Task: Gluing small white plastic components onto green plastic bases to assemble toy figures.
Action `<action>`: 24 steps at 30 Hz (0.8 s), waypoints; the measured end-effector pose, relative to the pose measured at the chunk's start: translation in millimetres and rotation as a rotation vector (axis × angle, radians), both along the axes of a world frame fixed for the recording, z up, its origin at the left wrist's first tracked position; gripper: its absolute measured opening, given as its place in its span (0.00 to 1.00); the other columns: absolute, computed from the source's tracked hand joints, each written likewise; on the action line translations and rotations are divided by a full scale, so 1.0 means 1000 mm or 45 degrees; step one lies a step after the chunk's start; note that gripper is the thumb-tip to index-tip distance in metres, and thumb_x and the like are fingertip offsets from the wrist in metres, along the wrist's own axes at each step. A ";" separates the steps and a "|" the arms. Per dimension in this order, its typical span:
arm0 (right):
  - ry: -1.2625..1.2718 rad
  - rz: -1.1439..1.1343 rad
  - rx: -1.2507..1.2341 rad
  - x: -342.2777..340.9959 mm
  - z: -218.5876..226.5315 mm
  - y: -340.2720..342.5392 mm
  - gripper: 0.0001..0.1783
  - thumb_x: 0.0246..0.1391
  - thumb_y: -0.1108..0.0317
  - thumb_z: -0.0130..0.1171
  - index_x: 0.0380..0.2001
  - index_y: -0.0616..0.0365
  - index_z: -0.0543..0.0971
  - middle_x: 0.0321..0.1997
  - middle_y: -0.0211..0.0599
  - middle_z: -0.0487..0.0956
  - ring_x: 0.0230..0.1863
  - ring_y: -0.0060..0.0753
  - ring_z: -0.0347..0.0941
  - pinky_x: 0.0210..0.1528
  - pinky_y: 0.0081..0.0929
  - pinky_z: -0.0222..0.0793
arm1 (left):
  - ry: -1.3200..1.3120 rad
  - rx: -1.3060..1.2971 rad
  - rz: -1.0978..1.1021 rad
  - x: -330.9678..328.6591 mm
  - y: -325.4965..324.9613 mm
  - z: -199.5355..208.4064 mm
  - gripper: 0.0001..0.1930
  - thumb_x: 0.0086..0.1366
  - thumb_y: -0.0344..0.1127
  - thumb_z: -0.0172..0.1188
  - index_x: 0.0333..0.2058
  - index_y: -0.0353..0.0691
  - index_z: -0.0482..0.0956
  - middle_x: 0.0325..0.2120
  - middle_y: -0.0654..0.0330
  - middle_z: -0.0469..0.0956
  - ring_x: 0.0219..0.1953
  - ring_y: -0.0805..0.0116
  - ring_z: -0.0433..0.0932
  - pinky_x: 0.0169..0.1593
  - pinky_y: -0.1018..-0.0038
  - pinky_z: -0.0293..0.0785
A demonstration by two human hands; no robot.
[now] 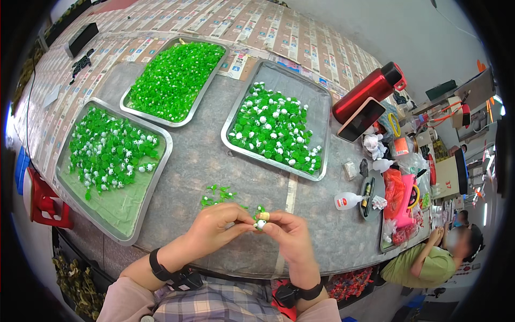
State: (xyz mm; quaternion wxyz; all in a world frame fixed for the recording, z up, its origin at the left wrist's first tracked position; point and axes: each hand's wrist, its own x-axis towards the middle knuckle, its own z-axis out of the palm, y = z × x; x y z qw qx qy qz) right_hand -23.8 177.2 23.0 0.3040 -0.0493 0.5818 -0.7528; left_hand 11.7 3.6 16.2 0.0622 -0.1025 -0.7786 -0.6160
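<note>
Over the near edge of the table, my left hand (219,228) and my right hand (292,236) meet fingertip to fingertip. Between them is a small green plastic piece with a white ball-like head (260,225), pinched by both hands and partly covered by the fingers. A yellow cover sits on a fingertip of the right hand. Just beyond the hands lie several loose green pieces (217,197). Pieces of green with white heads fill much of the right metal tray (228,140) and the left metal tray (124,236).
A third metal tray (177,123) at the back holds a heap of smaller green pieces. To the right stand a red bottle (365,94), a phone (362,119), a white squeeze bottle (347,201) and a pink tool (406,206). A person in green (424,263) sits at far right.
</note>
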 end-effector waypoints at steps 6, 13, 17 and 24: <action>-0.106 -0.124 -0.127 0.008 -0.006 -0.002 0.11 0.45 0.77 0.52 0.35 0.68 0.73 0.34 0.40 0.74 0.34 0.26 0.71 0.38 0.20 0.67 | 0.010 -0.059 0.043 0.003 0.002 0.000 0.06 0.46 0.28 0.59 0.25 0.38 0.74 0.22 0.61 0.73 0.25 0.67 0.73 0.27 0.77 0.67; -0.122 -0.200 -0.118 0.013 -0.006 -0.006 0.10 0.45 0.77 0.52 0.34 0.67 0.73 0.33 0.41 0.75 0.33 0.28 0.72 0.38 0.22 0.69 | -0.057 -0.049 0.098 0.006 0.005 -0.003 0.06 0.46 0.28 0.59 0.25 0.39 0.73 0.22 0.61 0.73 0.25 0.67 0.73 0.27 0.76 0.67; -0.131 -0.221 -0.088 0.015 -0.009 -0.007 0.10 0.45 0.77 0.52 0.34 0.67 0.72 0.32 0.41 0.75 0.32 0.28 0.72 0.38 0.22 0.69 | 0.011 -0.111 0.117 0.006 0.006 -0.006 0.05 0.46 0.28 0.59 0.24 0.39 0.73 0.22 0.61 0.73 0.24 0.66 0.72 0.27 0.74 0.67; -0.124 -0.222 -0.083 0.017 -0.008 -0.007 0.10 0.45 0.77 0.52 0.34 0.67 0.72 0.33 0.41 0.74 0.33 0.28 0.72 0.38 0.21 0.68 | 0.116 -0.183 0.143 0.008 0.008 -0.006 0.05 0.45 0.28 0.59 0.24 0.39 0.73 0.21 0.60 0.73 0.24 0.64 0.72 0.27 0.74 0.67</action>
